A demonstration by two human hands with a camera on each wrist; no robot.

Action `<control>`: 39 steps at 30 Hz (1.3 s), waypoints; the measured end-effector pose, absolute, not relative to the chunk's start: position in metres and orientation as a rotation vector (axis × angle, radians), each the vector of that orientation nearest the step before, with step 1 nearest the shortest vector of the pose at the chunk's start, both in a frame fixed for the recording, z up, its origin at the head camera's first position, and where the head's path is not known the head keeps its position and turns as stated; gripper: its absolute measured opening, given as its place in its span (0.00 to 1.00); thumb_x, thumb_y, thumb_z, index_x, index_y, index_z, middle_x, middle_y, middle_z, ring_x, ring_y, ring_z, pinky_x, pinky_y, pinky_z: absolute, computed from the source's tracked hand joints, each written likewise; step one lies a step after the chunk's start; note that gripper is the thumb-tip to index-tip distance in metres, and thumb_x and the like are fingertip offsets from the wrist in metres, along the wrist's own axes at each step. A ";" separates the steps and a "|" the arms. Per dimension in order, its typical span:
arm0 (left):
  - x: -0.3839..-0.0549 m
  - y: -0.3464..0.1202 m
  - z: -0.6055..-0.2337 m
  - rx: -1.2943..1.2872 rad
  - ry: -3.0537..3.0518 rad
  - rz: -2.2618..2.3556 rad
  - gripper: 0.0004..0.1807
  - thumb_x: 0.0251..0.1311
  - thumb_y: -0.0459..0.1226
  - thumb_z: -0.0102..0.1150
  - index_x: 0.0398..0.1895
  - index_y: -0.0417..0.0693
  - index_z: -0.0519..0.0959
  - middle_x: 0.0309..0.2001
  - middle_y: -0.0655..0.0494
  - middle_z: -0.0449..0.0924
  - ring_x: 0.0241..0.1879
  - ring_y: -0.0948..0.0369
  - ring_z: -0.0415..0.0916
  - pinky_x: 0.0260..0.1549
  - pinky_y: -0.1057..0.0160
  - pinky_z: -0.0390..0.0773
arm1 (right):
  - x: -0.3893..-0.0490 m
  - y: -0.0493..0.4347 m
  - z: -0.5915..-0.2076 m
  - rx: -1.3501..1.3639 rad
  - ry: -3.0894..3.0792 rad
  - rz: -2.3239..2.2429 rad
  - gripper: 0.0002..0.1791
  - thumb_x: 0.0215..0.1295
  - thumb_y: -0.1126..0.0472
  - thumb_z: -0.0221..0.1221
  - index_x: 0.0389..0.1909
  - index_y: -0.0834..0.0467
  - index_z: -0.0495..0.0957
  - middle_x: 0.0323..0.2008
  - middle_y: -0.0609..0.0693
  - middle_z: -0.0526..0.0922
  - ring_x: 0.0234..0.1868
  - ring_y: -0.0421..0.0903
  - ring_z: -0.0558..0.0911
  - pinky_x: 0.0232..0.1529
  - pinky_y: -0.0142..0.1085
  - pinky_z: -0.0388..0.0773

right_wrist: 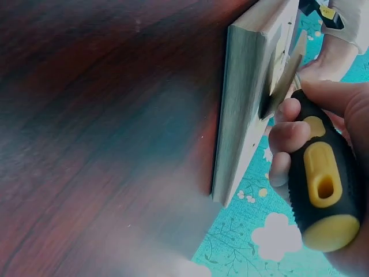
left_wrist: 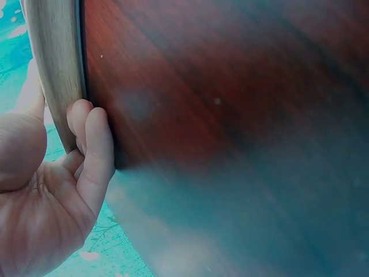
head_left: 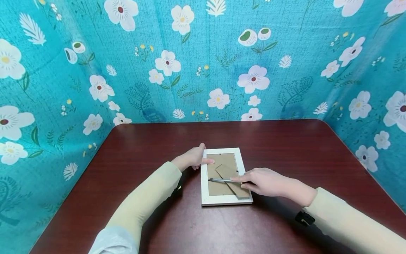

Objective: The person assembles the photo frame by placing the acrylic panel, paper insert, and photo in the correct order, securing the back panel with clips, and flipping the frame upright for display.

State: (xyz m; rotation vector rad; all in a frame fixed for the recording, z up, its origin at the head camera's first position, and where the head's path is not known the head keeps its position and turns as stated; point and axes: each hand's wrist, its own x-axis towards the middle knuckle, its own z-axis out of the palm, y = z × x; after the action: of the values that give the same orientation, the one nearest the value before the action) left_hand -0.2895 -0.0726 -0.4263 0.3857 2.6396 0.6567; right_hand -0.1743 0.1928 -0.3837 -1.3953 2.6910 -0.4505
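A white picture frame [head_left: 222, 200] lies with its brown backing board [head_left: 226, 158] facing up. The board's stand leg [head_left: 226, 170] slants across it. At the frame's left side, my left hand [head_left: 194, 157] grips the edge, thumb on top; in the left wrist view its fingers [left_wrist: 95, 153] curl against the outer side. My right hand [head_left: 265, 181] holds a screwdriver [right_wrist: 323, 173] by its black and yellow handle, forefinger stretched along the shaft. The shaft crosses over the stand leg, and its tip is at the backing's left edge. Small dark tabs [head_left: 237, 171] show around the backing.
The dark red-brown wooden table [head_left: 152, 141] has rounded far corners. A turquoise flowered cloth [head_left: 196, 63] hangs behind it and along both sides. A black strap device [head_left: 305, 218] is on the right sleeve.
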 end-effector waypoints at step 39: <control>-0.283 -0.076 -0.429 0.451 2.668 0.626 0.44 0.50 0.59 0.68 0.61 0.46 0.60 0.29 0.49 0.74 0.15 0.59 0.74 0.15 0.65 0.72 | -0.134 0.227 -0.376 -1.607 2.807 -0.307 0.29 0.50 0.65 0.72 0.55 0.45 0.81 0.24 0.33 0.67 0.17 0.29 0.56 0.17 0.22 0.53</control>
State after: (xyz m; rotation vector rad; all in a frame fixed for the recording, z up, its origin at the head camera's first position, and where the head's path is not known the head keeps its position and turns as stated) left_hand -0.2830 -0.0765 -0.4293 0.4511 2.6678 0.6263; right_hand -0.1342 0.2274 -0.3758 -1.6074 2.8068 -0.3073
